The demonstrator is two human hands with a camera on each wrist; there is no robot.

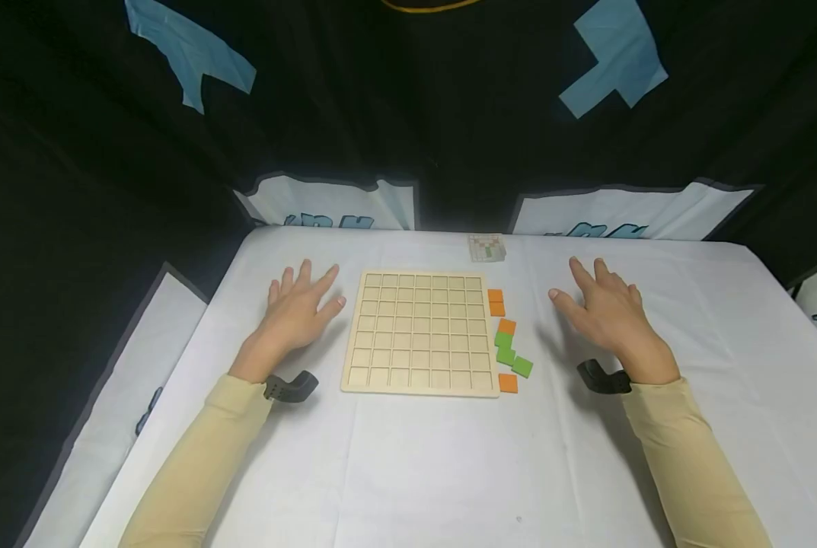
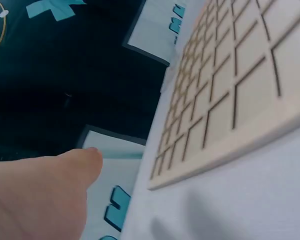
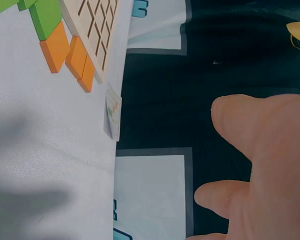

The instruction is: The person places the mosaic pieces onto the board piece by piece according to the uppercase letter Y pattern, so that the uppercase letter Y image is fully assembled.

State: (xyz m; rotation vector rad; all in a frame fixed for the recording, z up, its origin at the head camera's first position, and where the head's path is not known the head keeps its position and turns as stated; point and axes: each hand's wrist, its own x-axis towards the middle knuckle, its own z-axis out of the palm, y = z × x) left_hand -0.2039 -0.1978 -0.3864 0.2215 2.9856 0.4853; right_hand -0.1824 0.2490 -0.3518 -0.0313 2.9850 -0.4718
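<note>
A square wooden grid board [image 1: 419,393] with rows of shallow square cells lies on the white table; no tile sits in its cells. Along its right side are several loose square tiles, some orange like the orange tile [image 1: 508,383] and some green like the green tile [image 1: 522,367]. My left hand [image 1: 295,312] hovers to the left of the board, fingers spread, holding nothing. My right hand [image 1: 610,308] is held over the table to the right of the tiles, fingers extended and nothing in it. In the left wrist view the board [image 2: 215,172] shows close by.
A small patterned card [image 1: 486,248] stands or lies behind the board near the table's far edge; its print is too small to read. Black and white cloth [image 1: 422,137] hangs behind the table [image 1: 449,472]. Each wrist wears a black mount, such as the left mount [image 1: 292,387].
</note>
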